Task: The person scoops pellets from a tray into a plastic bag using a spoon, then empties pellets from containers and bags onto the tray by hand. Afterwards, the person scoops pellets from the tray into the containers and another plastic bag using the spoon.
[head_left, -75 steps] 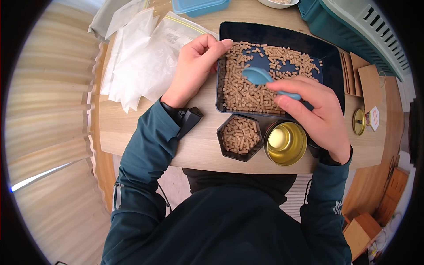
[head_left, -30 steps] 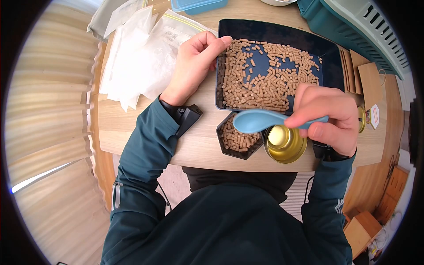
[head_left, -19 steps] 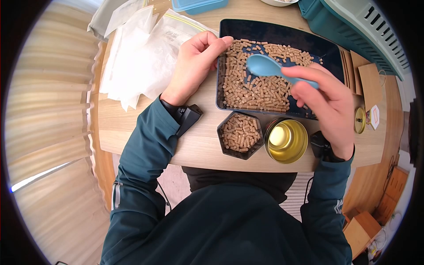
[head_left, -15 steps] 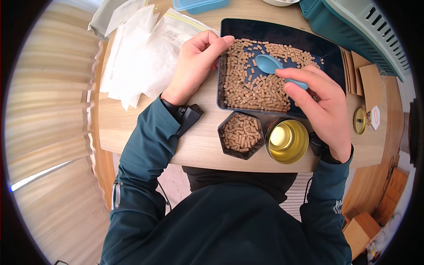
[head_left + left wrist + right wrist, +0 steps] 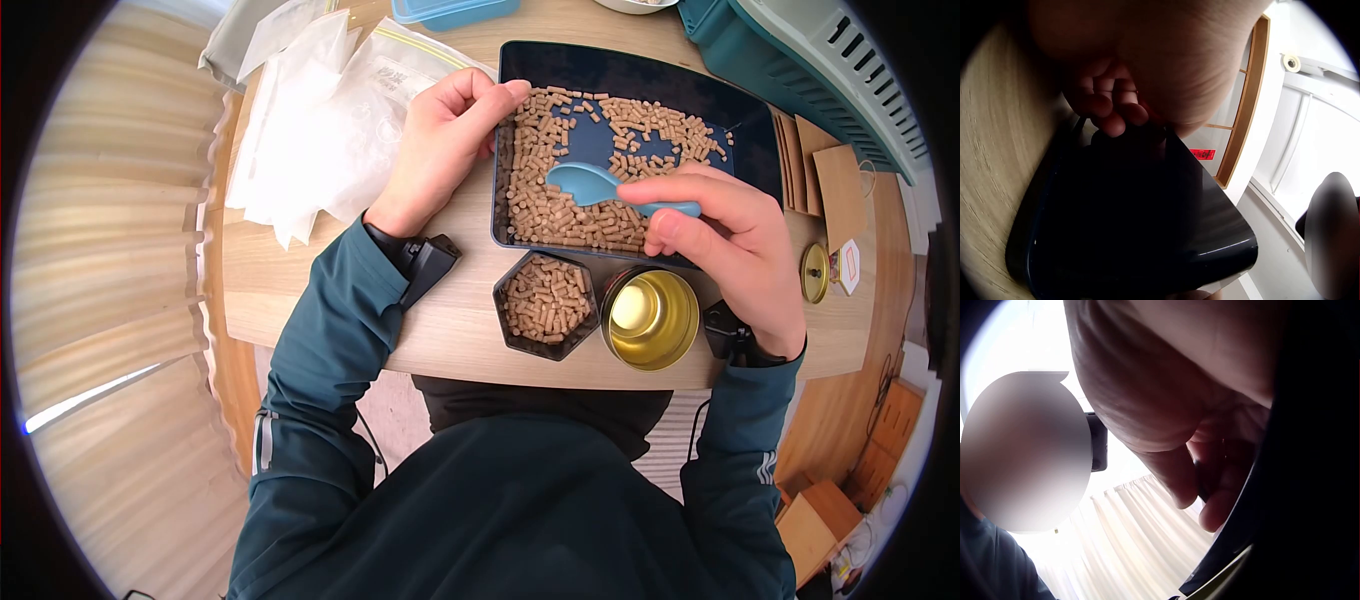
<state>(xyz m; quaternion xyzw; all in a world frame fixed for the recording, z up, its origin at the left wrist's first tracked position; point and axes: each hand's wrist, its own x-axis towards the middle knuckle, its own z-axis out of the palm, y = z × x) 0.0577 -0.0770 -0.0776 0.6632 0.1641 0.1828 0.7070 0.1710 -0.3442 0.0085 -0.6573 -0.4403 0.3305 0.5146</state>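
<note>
The left hand [image 5: 440, 150] grips the left rim of a dark blue tray [image 5: 640, 75], thumb on the edge; the left wrist view shows its curled fingers [image 5: 1113, 109] against the tray's outer wall [image 5: 1129, 219]. Brown pellets [image 5: 570, 222] cover much of the tray floor. Over them, the right hand [image 5: 735, 240] pinches a light blue spoon [image 5: 585, 184] by its handle, the bowl low at the pellets. A black hexagonal container [image 5: 545, 305] full of pellets stands in front of the tray, beside a gold-lined tin [image 5: 650, 320] with no pellets visible inside.
Clear plastic bags [image 5: 320, 140] lie left of the tray, a blue box [image 5: 455, 10] behind. A teal carrier [image 5: 740, 50] stands at the back right, with cardboard [image 5: 840, 190] and a gold lid [image 5: 814, 273] below it.
From above the hexagonal container, the right hand has brought the spoon back over the tray, then slightly left and toward the body into the pellets. The left hand keeps its grip on the rim.
</note>
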